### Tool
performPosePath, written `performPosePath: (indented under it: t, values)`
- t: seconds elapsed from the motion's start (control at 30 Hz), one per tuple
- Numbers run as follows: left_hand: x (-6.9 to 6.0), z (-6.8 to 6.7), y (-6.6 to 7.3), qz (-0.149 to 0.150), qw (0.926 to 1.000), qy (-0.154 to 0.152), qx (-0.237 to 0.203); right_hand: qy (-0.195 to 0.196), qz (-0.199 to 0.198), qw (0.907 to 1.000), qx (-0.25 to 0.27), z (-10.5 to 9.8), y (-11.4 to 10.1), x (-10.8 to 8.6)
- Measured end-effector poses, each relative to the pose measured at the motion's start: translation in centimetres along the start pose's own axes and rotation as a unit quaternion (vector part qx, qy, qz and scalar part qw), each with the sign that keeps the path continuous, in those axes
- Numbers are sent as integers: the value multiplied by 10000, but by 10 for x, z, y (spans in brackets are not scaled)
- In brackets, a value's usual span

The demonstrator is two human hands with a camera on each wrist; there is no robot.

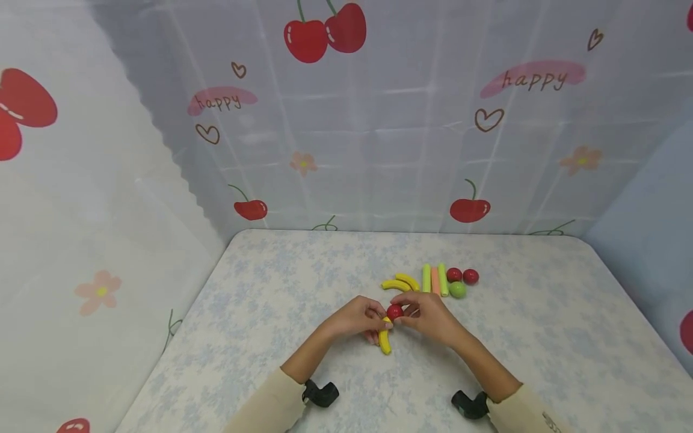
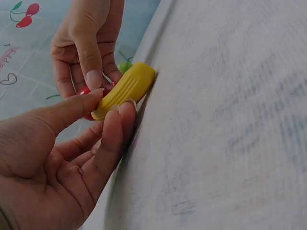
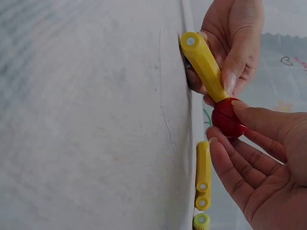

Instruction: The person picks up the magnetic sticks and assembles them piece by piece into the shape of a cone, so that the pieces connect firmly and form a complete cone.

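Observation:
A yellow banana-shaped piece (image 1: 384, 341) is pinched between the thumb and fingers of my left hand (image 1: 358, 319). My right hand (image 1: 430, 316) pinches a dark red ball (image 1: 394, 311) at the banana's far end. In the right wrist view the red ball (image 3: 227, 118) touches the end of the yellow piece (image 3: 205, 66), and a dark line runs across the ball. The left wrist view shows the banana piece (image 2: 125, 90) in front of the ball, which is partly hidden by it and by the left thumb.
Behind the hands lie two yellow banana pieces (image 1: 396, 284), green sticks (image 1: 443, 280), an orange stick (image 1: 435, 281), two red balls (image 1: 471, 276) and a green ball (image 1: 457, 290). A printed curtain (image 1: 379, 150) stands beyond the table's far edge.

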State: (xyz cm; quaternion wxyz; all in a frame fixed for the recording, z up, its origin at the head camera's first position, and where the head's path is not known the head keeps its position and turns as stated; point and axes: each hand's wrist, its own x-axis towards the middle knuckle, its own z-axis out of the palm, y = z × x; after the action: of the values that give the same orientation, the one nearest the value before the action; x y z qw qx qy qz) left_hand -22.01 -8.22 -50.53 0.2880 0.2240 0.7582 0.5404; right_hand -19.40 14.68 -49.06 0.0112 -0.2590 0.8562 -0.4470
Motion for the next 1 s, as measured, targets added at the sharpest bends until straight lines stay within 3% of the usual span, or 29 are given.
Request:
performPosePath:
  t: [0.2, 0.4, 0.57, 0.8, 1.0]
  values:
    - [2, -6, -16, 23, 9996, -105, -280, -147, 189, 9997, 49, -2, -2, 1]
    - [6, -10, -26, 135, 9981, -323, -503, 242, 605, 9977, -163, -18, 1, 5]
    - [7, -12, -28, 192, 9970, -439, -610, 321, 367, 9976, -501, -31, 3, 18]
    - [6, -13, -28, 245, 9961, -478, -703, -88, 72, 9946, -1035, -32, 4, 50]
    - [7, -13, -29, 328, 9949, -569, -771, -551, -14, 9834, -1726, -22, 8, 74]
